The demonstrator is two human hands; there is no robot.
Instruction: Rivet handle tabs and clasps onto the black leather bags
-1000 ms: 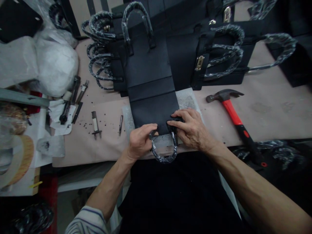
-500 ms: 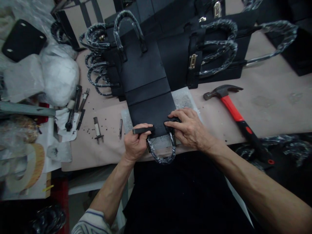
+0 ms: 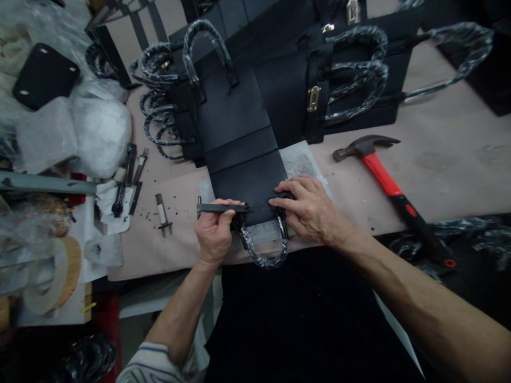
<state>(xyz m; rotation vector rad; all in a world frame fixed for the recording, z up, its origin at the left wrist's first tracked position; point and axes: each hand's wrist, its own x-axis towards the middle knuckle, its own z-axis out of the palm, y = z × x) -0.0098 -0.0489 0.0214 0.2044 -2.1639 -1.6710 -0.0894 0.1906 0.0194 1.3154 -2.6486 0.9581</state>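
Observation:
A long black leather bag panel [image 3: 243, 181] lies on the bench, with a plastic-wrapped handle [image 3: 266, 261] at its near end and another wrapped handle [image 3: 207, 29] at its far end. My left hand [image 3: 213, 234] pinches a dark, flat pronged punch [image 3: 217, 207] between thumb and fingers. It is held almost level, its pronged tip over the panel's near part. On the panel's near right edge, my right hand [image 3: 309, 210] presses with bent fingers beside the handle's end; its thumb is hidden. Under the panel lies a pale, worn board [image 3: 301, 159].
A claw hammer [image 3: 383, 173] with a red and black grip lies at the right. Another pronged punch [image 3: 162, 215] rests at the left among tiny dark bits. More black bag pieces [image 3: 279, 101] with wrapped handles cover the back. A tape roll [image 3: 56, 276] stands far left.
My left hand has shifted left and slightly down with the punch, so more of the tool shows. My right hand stays in place on the panel.

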